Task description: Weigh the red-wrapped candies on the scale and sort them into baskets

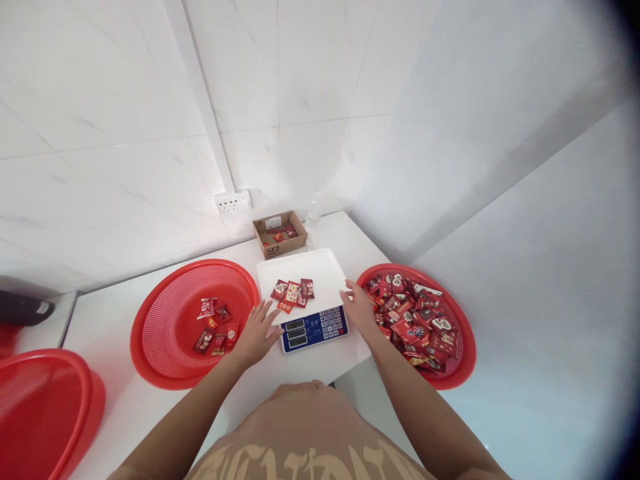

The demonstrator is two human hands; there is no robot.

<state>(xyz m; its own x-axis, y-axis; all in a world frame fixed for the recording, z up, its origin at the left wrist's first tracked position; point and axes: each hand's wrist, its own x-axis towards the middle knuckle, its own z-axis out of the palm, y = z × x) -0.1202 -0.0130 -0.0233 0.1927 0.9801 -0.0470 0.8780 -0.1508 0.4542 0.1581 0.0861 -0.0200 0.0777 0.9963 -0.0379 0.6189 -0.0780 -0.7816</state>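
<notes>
A digital scale (314, 331) with a white tray (325, 267) and a blue keypad panel is in front of me. Several small red and cream snack packets (293, 293) lie grouped on the tray's front left part. My left hand (257, 335) is open at the tray's left front corner, fingers spread and holding nothing. On the other side, my right hand (357, 308) has its fingertips at the tray's right edge. Its fingers are apart with no packet in them; whether they press on the edge I cannot tell.
A red basket (150, 333) holding several packets stands at left. Another red basket (467, 347), heaped with packets, is at right. Behind the scale are a cardboard box (285, 246) and a clear bottle (314, 208). A third red basket (83, 400) is at lower left.
</notes>
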